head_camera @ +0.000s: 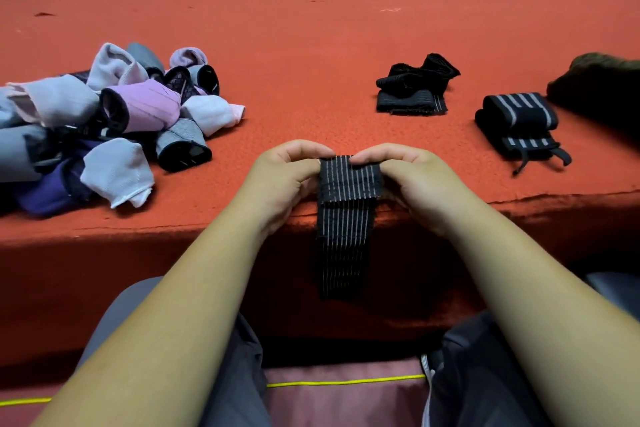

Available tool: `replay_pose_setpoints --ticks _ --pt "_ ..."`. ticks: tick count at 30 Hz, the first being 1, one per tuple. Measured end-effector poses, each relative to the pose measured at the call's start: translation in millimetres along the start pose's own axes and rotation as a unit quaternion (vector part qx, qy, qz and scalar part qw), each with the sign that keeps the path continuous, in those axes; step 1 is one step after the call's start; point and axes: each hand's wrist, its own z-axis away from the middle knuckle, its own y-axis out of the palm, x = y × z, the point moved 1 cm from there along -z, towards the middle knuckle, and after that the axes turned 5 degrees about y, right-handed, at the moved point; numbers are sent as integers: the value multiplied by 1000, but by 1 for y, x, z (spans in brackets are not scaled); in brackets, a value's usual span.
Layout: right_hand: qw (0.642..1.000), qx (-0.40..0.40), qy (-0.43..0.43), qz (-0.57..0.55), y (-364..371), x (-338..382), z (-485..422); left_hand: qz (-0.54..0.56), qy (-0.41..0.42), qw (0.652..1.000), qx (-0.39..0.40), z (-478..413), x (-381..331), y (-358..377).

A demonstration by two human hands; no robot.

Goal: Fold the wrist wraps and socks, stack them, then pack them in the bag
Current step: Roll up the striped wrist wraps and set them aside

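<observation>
Both hands, left [280, 184] and right [420, 180], pinch the wrist wrap [348, 184] at its folded top corners; we judge it limp, light.

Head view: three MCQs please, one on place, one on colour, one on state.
1. On the table cover, the sock pile lies: A) at the left B) at the right C) dead centre.
2. The table cover is: A) blue B) red-orange C) white.
3. The striped wrap is: A) fully rolled B) lying untouched C) partly folded, tail hanging over the edge.
Key: 1 A, the pile sits at the far left. 2 B, the cloth is red-orange throughout. 3 C, the left hand and right hand pinch its folded top while the rest hangs down.
</observation>
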Motion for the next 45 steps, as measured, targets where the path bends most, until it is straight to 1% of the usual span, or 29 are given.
replay_pose_setpoints --ticks 5,12,15,17,18,21,23,26,27,29,31,35,36,39,42,45 --pt "997 -18 -13 79 0 2 6 25 -19 999 -7 3 -2 0" --pt "988 -58 -9 142 2 -2 5 37 -37 999 -3 4 -4 -1" --pt "983 -76 -27 167 5 -3 4 31 -35 999 -5 3 -4 0" --pt "979 -87 -42 178 7 -4 3 1 -11 999 -34 1 -1 -2" --pt "978 -94 -44 179 7 -4 2 -33 8 998 -45 1 0 -3" --pt "981 -105 -36 161 4 -7 0 -146 43 988 -24 7 1 -5" --pt "984 -101 -30 145 4 -7 1 -160 34 986 -28 12 1 -4" --pt "988 -95 -24 124 6 -3 4 -148 20 986 -67 16 -1 -5" --pt "988 -95 -21 119 6 -2 5 -164 17 985 -59 17 -2 -6" --pt "990 -94 -12 109 5 0 7 -225 30 974 -13 19 -4 -9" --pt "991 -94 -5 98 6 1 7 -293 61 954 32 22 -6 -12" --pt "989 -96 5 109 5 1 5 -412 157 895 59 20 -2 -13" --pt "989 -95 6 113 5 1 4 -429 180 883 62 19 -1 -13" --pt "989 -92 12 113 4 2 4 -450 223 862 68 18 1 -12" --pt "992 -80 19 94 6 2 2 -477 269 835 55 16 0 -11" --pt "991 -80 18 105 7 2 1 -480 280 831 19 15 -1 -9"
